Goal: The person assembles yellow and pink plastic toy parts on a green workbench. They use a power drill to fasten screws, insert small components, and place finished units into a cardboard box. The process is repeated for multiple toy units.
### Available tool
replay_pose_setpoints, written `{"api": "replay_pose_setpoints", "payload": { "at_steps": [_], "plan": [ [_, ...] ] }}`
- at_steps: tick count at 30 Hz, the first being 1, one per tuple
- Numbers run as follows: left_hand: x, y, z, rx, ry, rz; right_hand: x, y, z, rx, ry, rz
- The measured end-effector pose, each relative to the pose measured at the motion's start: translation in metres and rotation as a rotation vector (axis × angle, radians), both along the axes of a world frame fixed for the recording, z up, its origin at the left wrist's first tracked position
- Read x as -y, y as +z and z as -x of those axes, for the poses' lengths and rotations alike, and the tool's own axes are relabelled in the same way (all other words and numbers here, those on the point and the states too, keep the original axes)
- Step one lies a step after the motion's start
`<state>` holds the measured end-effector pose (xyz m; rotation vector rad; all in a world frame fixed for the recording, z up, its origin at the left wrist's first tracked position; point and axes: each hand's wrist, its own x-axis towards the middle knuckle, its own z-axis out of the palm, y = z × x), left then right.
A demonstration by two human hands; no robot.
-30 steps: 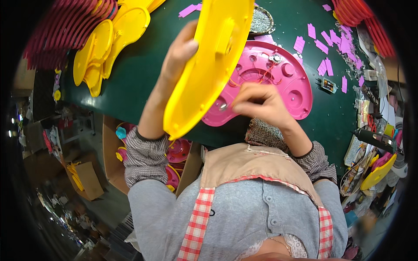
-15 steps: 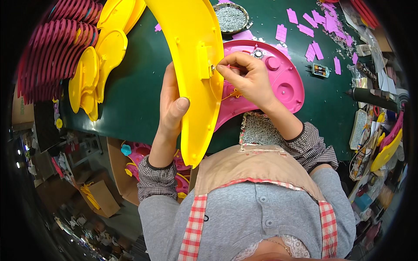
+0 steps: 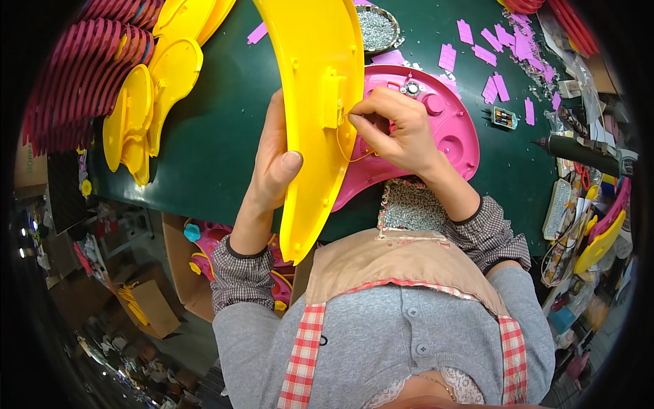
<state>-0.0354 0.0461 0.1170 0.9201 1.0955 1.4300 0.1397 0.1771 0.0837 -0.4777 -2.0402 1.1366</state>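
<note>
My left hand grips a long, curved yellow plastic shell by its left edge, thumb over the rim and fingers behind. The shell is raised and tilted, its hollow side facing me. A raised rectangular yellow housing stands inside it. Beside the housing, my right hand pinches thumb and forefinger together; whatever they hold is too small to make out. A thin yellow wire loops down from near the housing towards a pink curved shell, which lies on the table partly behind the yellow one and my right hand.
Stacked dark pink parts and loose yellow shells stand at left. A tray of small metal pieces sits at the back, another box of them near my apron. Purple strips and a screwdriver lie right.
The yellow shell and both hands have shifted slightly right. My right fingertips have moved a little down along the housing, still pinched.
</note>
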Motion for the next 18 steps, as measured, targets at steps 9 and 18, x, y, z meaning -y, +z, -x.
{"api": "replay_pose_setpoints", "payload": {
  "at_steps": [9,18],
  "plan": [
    [0.004,-0.021,0.019,0.021,-0.052,0.021,0.000,-0.019,0.000,-0.030,0.195,0.245],
    [0.000,-0.009,0.001,0.440,0.198,0.188,0.017,-0.018,-0.013,-0.004,-0.024,0.004]
  ]
}}
